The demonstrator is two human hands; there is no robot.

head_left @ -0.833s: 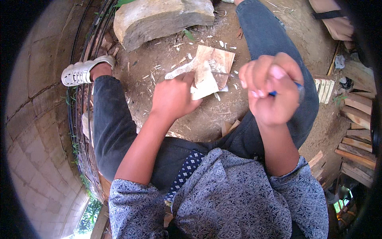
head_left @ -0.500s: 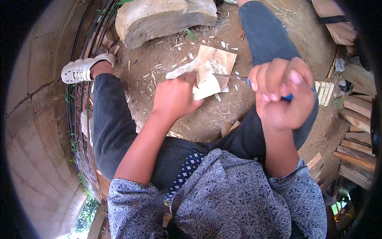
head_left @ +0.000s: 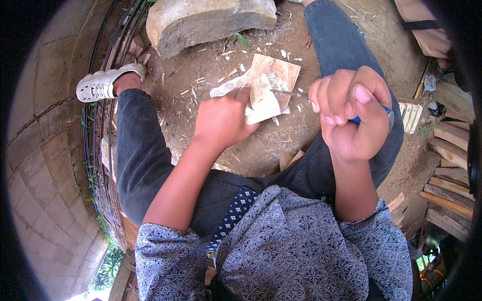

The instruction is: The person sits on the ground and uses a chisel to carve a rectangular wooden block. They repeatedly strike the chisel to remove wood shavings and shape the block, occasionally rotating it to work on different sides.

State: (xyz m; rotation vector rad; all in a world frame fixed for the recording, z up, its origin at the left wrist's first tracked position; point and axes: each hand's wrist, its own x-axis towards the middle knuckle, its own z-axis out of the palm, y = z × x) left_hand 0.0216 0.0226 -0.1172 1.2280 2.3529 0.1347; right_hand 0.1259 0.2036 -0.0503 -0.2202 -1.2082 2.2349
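Note:
A pale, rough-cut piece of wood [head_left: 263,103] rests over a flat brown wooden board [head_left: 284,71] on the ground between my legs. My left hand [head_left: 222,116] grips the pale piece along its near left side, with the thumb hidden underneath. In my right hand [head_left: 354,113] is a blue-handled chisel [head_left: 389,120], the fist wrapped round its handle and the thumb along the top. Its narrow metal blade points left, and the tip meets the right side of the pale wood. Most of the handle is hidden by the fingers.
Wood chips [head_left: 198,80] litter the dirt floor. A large stone [head_left: 211,25] lies ahead, beyond the board. Black cables [head_left: 93,135] run along a wall [head_left: 45,165] at the left. Stacked wooden pieces [head_left: 449,193] stand at the right, near a slatted pale block [head_left: 410,118].
My right fist has shifted slightly left and up and turned a little, showing more of the chisel's handle end. My left hand and the wood stay nearly the same.

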